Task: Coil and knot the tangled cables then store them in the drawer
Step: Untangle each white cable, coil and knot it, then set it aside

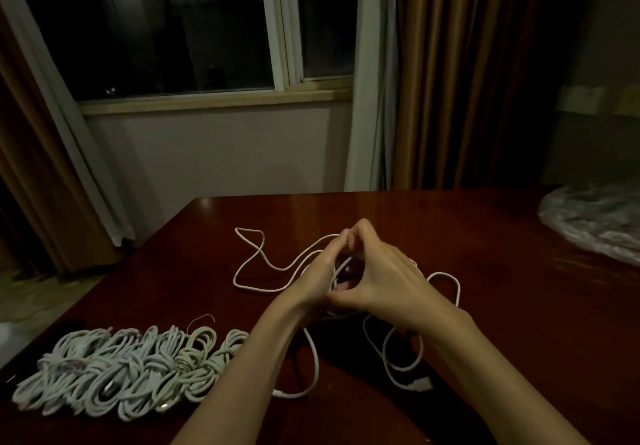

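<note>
bare table (485,236) right of hands, knotted cable bundles (128,372) crowding front left, plastic bag (595,226) far right

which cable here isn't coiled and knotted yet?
The loose white cable that both hands, left and right, hold mid-table; it sprawls in open loops. The others lie as knotted bundles in a row at the table's near-left edge.

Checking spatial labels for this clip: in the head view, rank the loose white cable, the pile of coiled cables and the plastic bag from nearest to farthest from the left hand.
1. Loose white cable: gripped in the left hand.
2. Pile of coiled cables: near left of the table.
3. Plastic bag: far right edge.
</note>
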Motion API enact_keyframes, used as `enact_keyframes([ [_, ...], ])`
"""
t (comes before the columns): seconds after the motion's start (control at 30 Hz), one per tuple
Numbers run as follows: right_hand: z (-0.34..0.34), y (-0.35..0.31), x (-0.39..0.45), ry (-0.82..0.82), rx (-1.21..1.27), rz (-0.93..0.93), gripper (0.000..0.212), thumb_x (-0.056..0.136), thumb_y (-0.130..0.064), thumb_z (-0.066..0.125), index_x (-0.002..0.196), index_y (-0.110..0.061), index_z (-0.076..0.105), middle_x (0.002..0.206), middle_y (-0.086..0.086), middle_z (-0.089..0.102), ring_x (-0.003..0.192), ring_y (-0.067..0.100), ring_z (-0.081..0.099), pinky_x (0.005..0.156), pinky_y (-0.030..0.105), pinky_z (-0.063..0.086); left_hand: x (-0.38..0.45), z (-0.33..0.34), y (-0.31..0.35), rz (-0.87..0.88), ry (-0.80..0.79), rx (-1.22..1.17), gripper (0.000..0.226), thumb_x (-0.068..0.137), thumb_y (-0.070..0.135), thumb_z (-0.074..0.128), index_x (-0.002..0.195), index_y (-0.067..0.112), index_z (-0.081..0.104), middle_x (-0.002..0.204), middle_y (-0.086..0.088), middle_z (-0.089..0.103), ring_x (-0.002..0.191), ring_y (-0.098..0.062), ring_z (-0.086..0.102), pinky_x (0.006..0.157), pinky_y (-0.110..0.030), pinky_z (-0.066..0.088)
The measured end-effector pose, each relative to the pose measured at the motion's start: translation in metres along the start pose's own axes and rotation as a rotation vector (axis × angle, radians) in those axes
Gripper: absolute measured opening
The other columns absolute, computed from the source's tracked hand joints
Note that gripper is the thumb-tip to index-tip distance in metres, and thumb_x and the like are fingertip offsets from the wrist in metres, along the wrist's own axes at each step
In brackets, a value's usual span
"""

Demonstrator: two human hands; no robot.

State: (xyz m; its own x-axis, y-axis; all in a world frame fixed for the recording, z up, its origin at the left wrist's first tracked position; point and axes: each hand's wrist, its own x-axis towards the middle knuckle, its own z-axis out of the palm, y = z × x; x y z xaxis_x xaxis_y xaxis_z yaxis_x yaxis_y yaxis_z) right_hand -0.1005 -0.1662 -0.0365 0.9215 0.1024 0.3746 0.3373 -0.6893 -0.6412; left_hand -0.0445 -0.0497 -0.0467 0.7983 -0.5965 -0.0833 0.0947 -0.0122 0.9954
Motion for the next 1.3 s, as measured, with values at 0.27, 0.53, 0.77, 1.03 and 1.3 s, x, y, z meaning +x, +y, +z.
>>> enact_keyframes([
  [0.27,-0.026,0.005,0.002,0.193,0.4,0.02,0.005,0.086,-0.013,0.068,0.089,-0.017,0.068,0.085,0.0,0.071,0.082,0.01,0.069,0.072,0.023,0.056,-0.004,-0.005,0.002,-0.078,-0.28,-0.133,0.057,0.079,0.068,0.052,0.052,0.02,0.04,0.037,0.008,0.027,0.027,-0.003,0.022,0.029,-0.013,0.015],
  [0.53,-0.015,0.015,0.005,0.354,0.58,0.154,0.01,0.085,-0.018,0.07,0.078,-0.012,0.069,0.065,-0.005,0.067,0.064,0.003,0.063,0.058,0.015,0.046,0.0,0.0,-0.001,-0.103,-0.558,-0.271,0.044,0.095,0.044,0.045,0.06,0.018,0.04,0.041,0.007,0.029,0.03,-0.002,0.024,0.028,-0.012,0.017],
  [0.77,-0.016,0.02,0.005,0.378,0.441,0.161,0.011,0.087,-0.016,0.068,0.082,-0.025,0.073,0.068,-0.015,0.069,0.064,-0.004,0.062,0.059,0.012,0.045,0.008,-0.008,-0.005,0.138,-0.109,-0.32,0.052,0.103,0.046,0.024,0.096,0.008,0.059,0.049,0.001,0.034,0.033,-0.004,0.025,0.031,-0.014,0.025],
  [1.03,0.0,0.012,0.001,0.376,0.12,0.049,0.009,0.089,-0.018,0.067,0.093,-0.023,0.073,0.08,-0.017,0.069,0.076,-0.004,0.065,0.065,0.013,0.05,0.007,-0.006,-0.002,0.206,-0.02,-0.256,0.057,0.103,0.047,0.015,0.122,0.023,0.063,0.127,-0.001,0.065,0.118,-0.013,0.06,0.102,-0.035,0.046],
  [1.3,0.016,0.014,0.002,0.185,-0.034,-0.056,0.031,0.092,-0.014,0.063,0.118,-0.028,0.067,0.103,-0.01,0.071,0.089,0.0,0.063,0.078,0.015,0.05,0.006,-0.011,0.006,0.144,0.08,-0.822,0.046,0.104,0.044,0.026,0.077,0.012,0.045,0.068,-0.002,0.067,0.086,-0.02,0.073,0.102,-0.037,0.044],
])
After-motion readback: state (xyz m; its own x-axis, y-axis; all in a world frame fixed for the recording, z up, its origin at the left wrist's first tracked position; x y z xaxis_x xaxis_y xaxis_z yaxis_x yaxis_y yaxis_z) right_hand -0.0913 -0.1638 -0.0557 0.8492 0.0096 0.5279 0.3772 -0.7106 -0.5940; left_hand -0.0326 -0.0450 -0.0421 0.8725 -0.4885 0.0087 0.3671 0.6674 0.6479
